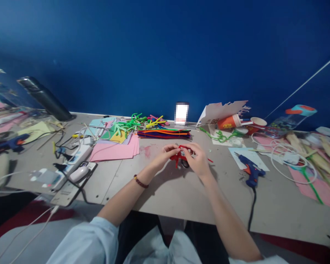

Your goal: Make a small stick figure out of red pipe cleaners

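Observation:
My left hand and my right hand meet over the middle of the table. Between them is a small red pipe-cleaner piece, bent into shape, with short ends hanging down. Fingers and thumbs of both hands pinch it from either side. A dark rounded thing shows just under the fingers; I cannot make out what it is. To the right of my right hand a red tip sticks out. Behind the hands lies a bundle of coloured pipe cleaners.
A blue glue gun lies on the right, its cord running off the front edge. Pink paper sheets, a power strip and a white mouse are on the left. At the back stand a phone and orange paper cups.

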The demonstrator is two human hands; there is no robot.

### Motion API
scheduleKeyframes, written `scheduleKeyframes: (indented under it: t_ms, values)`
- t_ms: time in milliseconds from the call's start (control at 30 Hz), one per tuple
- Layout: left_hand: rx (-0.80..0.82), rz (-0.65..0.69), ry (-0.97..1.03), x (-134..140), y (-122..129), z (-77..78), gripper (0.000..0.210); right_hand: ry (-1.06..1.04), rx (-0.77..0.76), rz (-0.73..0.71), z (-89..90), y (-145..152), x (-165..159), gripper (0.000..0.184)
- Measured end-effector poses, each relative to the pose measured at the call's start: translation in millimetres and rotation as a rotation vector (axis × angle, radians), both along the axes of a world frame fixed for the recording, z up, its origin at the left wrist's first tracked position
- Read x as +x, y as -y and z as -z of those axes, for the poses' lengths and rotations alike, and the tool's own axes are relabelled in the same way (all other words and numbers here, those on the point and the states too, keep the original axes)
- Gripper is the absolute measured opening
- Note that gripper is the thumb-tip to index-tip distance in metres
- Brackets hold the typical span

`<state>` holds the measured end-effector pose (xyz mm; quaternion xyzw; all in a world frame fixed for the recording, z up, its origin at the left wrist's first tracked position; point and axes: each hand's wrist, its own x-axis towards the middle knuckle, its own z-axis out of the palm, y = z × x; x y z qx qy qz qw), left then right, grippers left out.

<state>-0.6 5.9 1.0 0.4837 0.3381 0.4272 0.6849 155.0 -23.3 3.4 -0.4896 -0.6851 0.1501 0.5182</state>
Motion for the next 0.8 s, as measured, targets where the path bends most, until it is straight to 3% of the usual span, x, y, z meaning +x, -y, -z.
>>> scheduleKeyframes:
  t_ms: [300,467,633,700,800]
  values:
    - [0.137,-0.026,-0.056,2.2,0.6,3.3,0.03,-0.275,-0.262,-0.07,6.7,-6.7,-0.8,0.023]
    - [0.006,0.119,0.064,0.5,2.5,3.2,0.031,-0.407,-0.291,-0.18,7.4,-6.7,-2.8,0.02]
    - [-0.135,0.322,0.183,-0.4,5.8,3.1,0.03,-0.495,-0.391,-0.424,1.7,-2.2,-0.7,0.025]
    - [-0.17,0.321,0.195,0.1,6.0,3.3,0.029,-0.488,-0.407,-0.417,0.2,-1.3,0.2,0.025]
    - [-0.161,0.19,0.176,1.4,5.2,3.1,0.028,-0.414,-0.341,-0.269,0.2,-2.0,1.0,0.021]
